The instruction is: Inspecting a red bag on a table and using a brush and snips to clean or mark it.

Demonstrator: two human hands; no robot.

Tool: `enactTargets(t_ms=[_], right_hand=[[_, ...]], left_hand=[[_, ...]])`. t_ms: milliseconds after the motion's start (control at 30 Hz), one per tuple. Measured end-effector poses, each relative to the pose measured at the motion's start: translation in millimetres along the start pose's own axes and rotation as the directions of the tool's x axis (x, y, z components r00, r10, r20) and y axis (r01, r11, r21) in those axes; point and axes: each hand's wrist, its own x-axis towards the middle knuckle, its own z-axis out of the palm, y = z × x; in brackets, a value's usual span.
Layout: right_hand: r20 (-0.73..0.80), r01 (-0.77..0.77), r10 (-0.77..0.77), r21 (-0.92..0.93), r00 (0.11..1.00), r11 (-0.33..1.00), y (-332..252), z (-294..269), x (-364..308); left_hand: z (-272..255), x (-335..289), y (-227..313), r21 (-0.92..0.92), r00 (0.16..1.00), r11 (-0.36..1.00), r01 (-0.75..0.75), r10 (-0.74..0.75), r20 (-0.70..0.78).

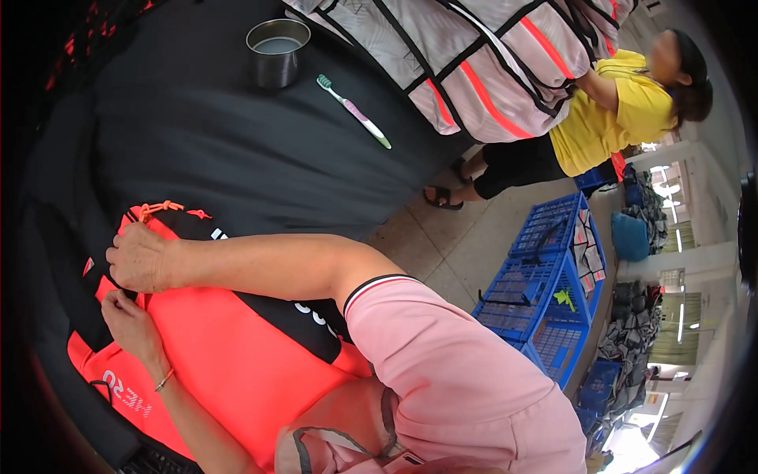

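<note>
A bright coral-red and black fabric item, perhaps a bag or garment, lies on the black cloth in front of me. It has pale printed lettering and an orange cord loop at its far end. My right hand is closed on its black and red edge, just beside the cord. Right below, my left hand pinches the same item, fingers curled and almost touching the right hand. The fingertips are partly hidden, so any small part between them cannot be made out.
Beyond my hands a metal cup of liquid and a toothbrush rest on black cloth. Grey bags with red strips lie at the far right, by a person in yellow. Blue crates stand on the floor.
</note>
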Motion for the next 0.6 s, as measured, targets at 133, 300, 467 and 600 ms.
enactTargets(t_ms=[133, 300, 467, 600], right_hand=[[-0.242, -0.041, 0.07, 0.125, 0.968, 0.991, 4.2, -5.9, -3.0], [-0.219, -0.258, 0.419, 0.521, 0.881, 0.814, 23.5, -45.2, -18.2], [-0.174, -0.304, 0.444, 0.513, 0.879, 0.803, 29.7, -51.5, -24.0], [0.141, -0.599, 0.595, 0.378, 0.791, 0.706, 24.9, -61.8, -4.9]], left_hand=[[-24.7, -14.7, -27.0, -0.471, 0.996, 0.879, 0.076, -0.048, 0.072], [-87.4, -4.8, 8.0, -0.055, 0.974, 0.977, -0.208, 0.202, -0.1], [-104.0, -33.2, -29.3, 0.04, 0.927, 0.935, -0.351, 0.342, 0.151], [-90.2, -43.0, -27.5, 0.017, 0.938, 0.94, -0.341, 0.341, -0.054]])
